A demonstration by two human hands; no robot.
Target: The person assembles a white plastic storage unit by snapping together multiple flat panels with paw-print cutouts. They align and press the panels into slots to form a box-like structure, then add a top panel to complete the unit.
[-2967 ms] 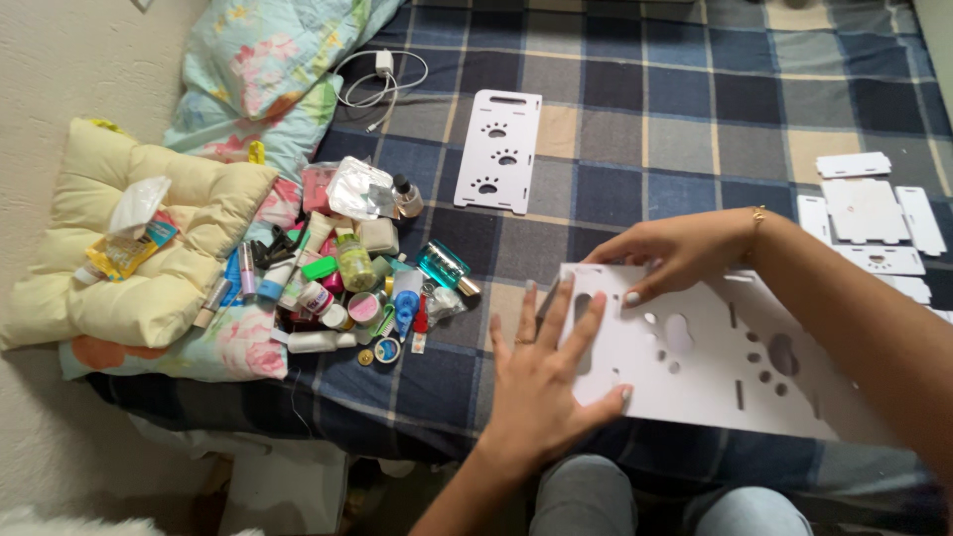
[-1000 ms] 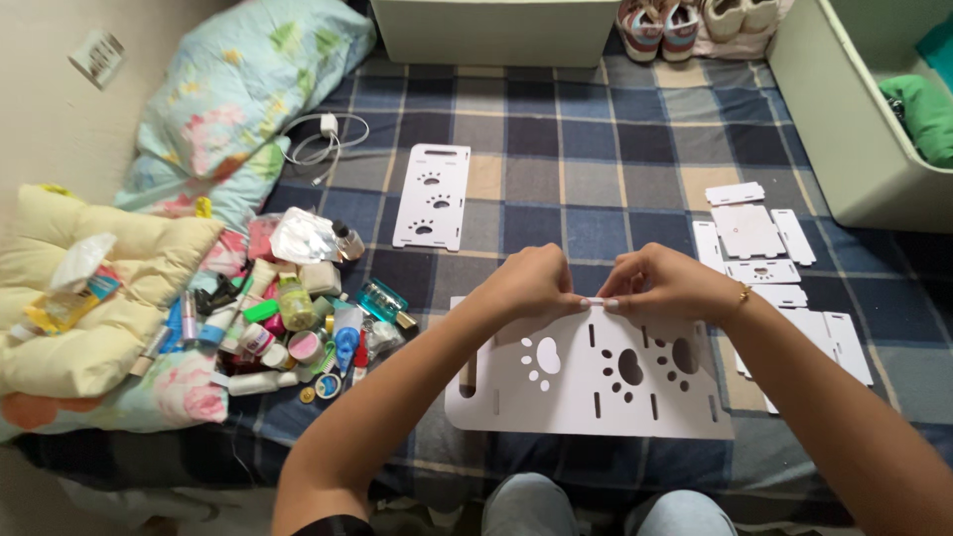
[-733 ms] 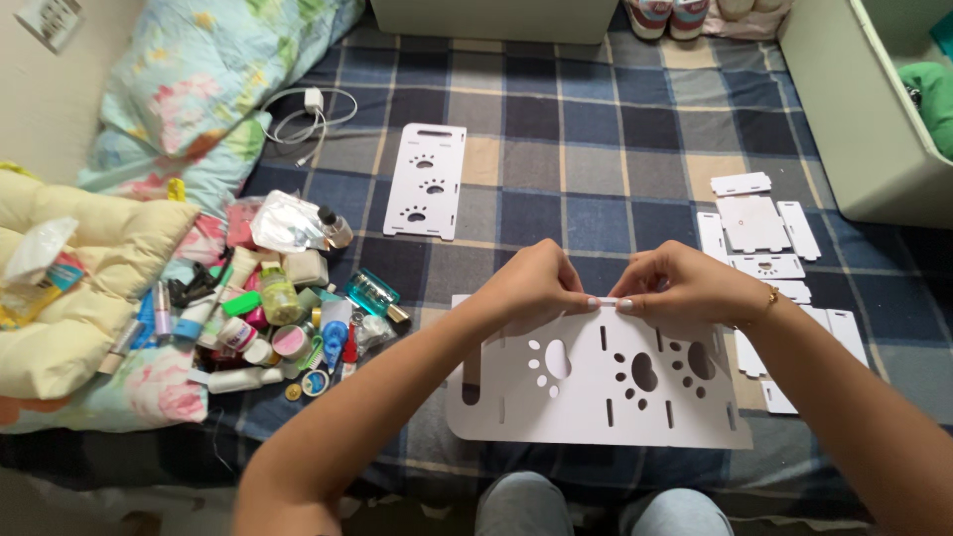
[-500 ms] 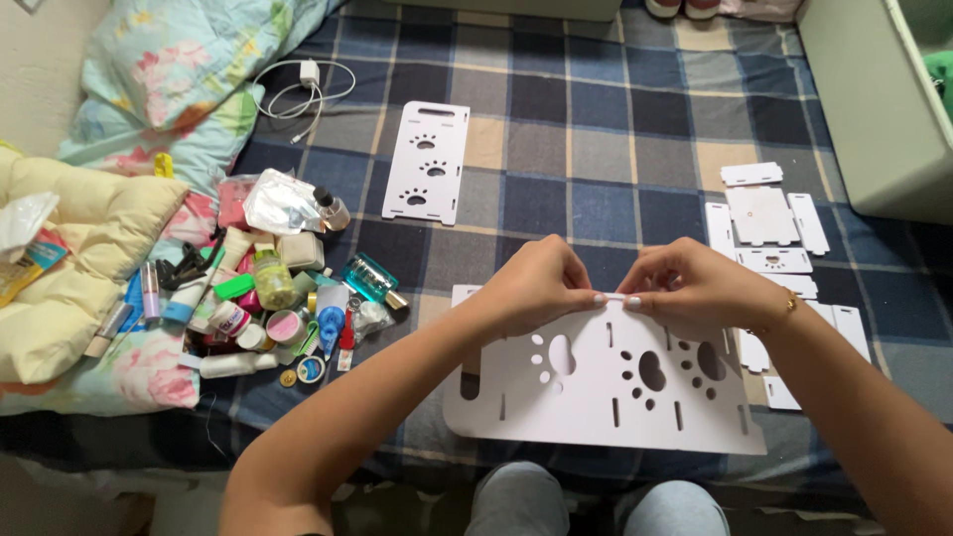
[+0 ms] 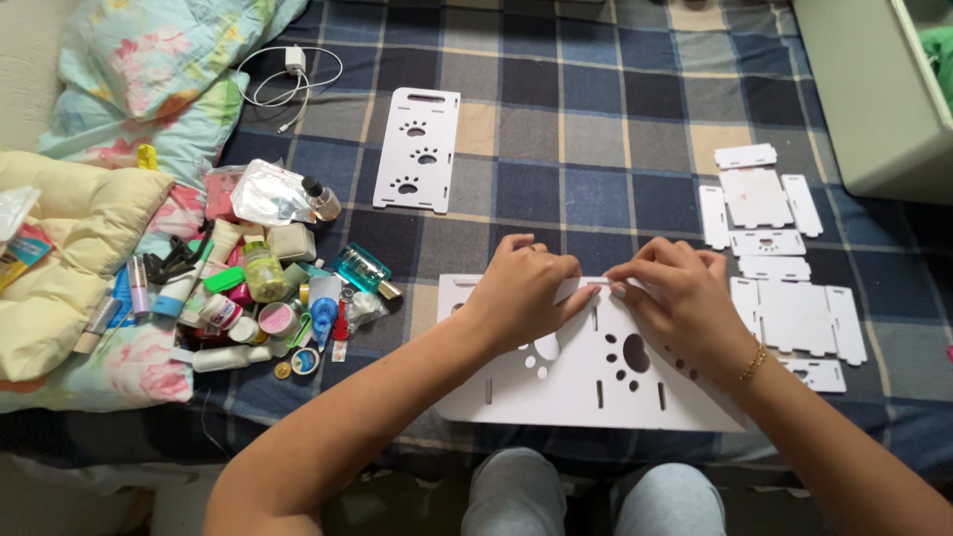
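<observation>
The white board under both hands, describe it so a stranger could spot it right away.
On the checked blue blanket, nearest the person's knees, lies the largest white board. The left hand and right hand pinch its far edge. Unlike the narrow panel beyond, it is wide and slotted.

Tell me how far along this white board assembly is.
Done: nothing looks joined yet. The paw-print panel lies alone on the plaid blanket, and the small white pieces sit loose at the right. In hand: left hand and right hand both pinch the top edge of the large white board. Left: apparently all the joining.
</observation>
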